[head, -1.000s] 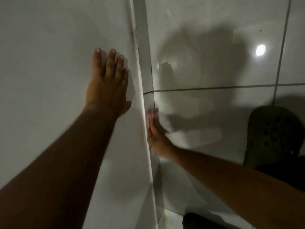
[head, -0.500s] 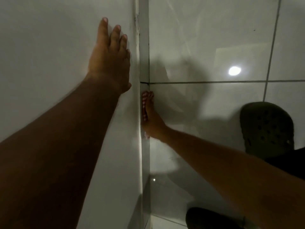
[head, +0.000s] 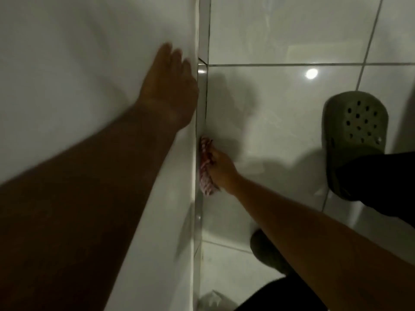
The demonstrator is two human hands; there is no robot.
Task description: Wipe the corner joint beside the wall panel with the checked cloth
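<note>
**tile_guy:** Left hand (head: 170, 86) flat against the white wall panel (head: 78, 75), fingers stretched out and close together, palm pressed on, nothing gripped. Arm reaching in long from the lower left, a bit motion-blurred. Thumb edge sitting right next to the corner joint (head: 202, 104).

**mopsy:** And the right?

**tile_guy:** Right hand (head: 221, 168) lower down, arm coming in from the bottom right, wrist angled toward the corner. Closed around the checked cloth (head: 205, 169), red and white, bunched up and pushed into the joint just below the level of the left wrist. Cloth touching the narrow strip between panel and glossy tiled floor (head: 280, 131). Fingers mostly hidden behind the fabric, so hard to count them.

**mopsy:** Any brand or label on the cloth? Anything readable?

**tile_guy:** Nope, too blurry and dim for that. Just the check pattern. No lettering visible on the panel or tiles either.

**mopsy:** Anything else around?

**tile_guy:** Green clog (head: 354, 135) with holes in the toe, out on the tiles well to the right, dark trouser leg above it. Second shoe (head: 267, 250) partly hidden under the right forearm. Bright light reflection (head: 311, 73) on the tile near a grout line.
</note>
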